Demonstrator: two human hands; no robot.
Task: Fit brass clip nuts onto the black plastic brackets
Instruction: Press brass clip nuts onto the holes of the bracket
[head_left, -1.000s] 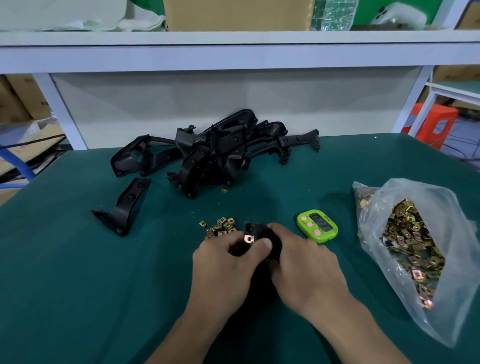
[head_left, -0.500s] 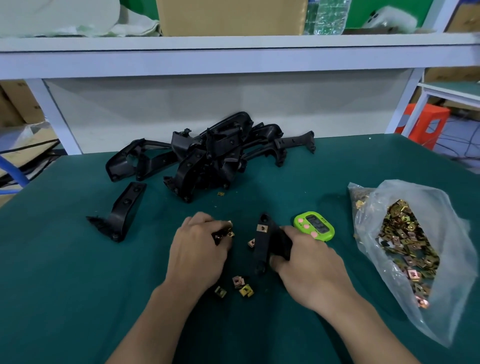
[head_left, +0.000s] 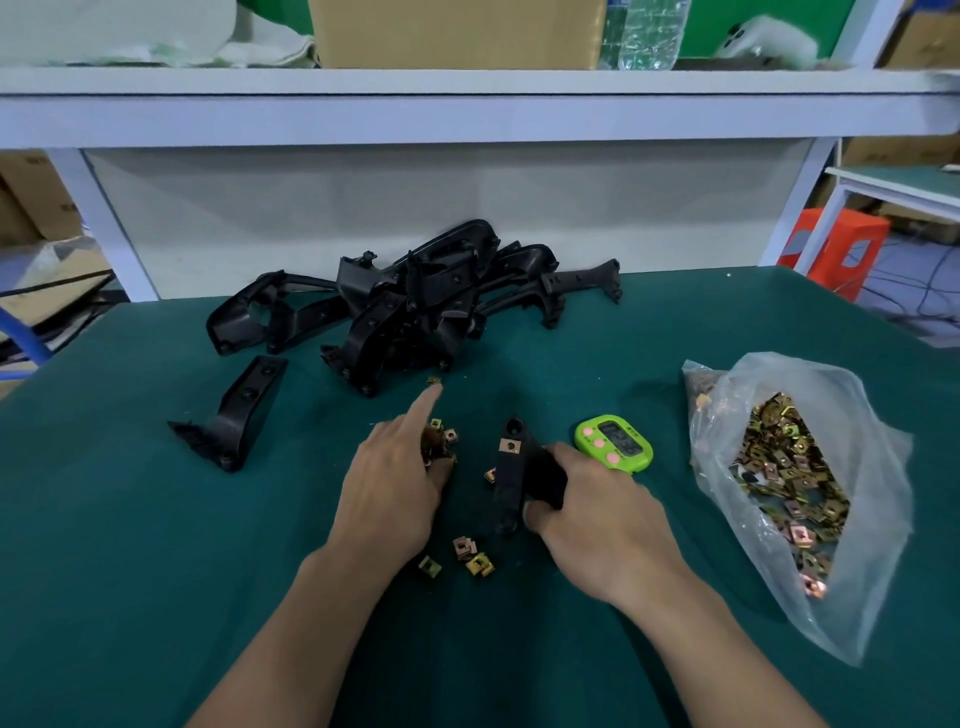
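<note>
Right hand (head_left: 602, 519) gripping black bracket (head_left: 508, 483), left hand (head_left: 389, 483) over brass clip nuts (head_left: 450, 435)

1. The counter (head_left: 130, 571) is plain dark teal.
2. The brackets (head_left: 415, 312) and the near bracket (head_left: 506, 493) are solid black.
3. The clip nuts (head_left: 470, 553) are brassy gold, a few coppery pink.
4. The timer (head_left: 613, 444) is lime green with pink buttons and a dark screen.
5. The bag (head_left: 883, 597) is clear.
6. The stool (head_left: 836, 249) is orange.
7. The shelf (head_left: 467, 114) is pale lavender-white.

Looking like a small factory assembly station: green-matted workbench (head_left: 156, 571) sitting under a white metal shelf (head_left: 467, 114) holding a cardboard box (head_left: 457, 31), black plastic brackets (head_left: 415, 312) piling up in bulk, plastic bag (head_left: 857, 415) bulging with brass clip nuts (head_left: 779, 467), green timer (head_left: 613, 444) lying nearby.
</note>
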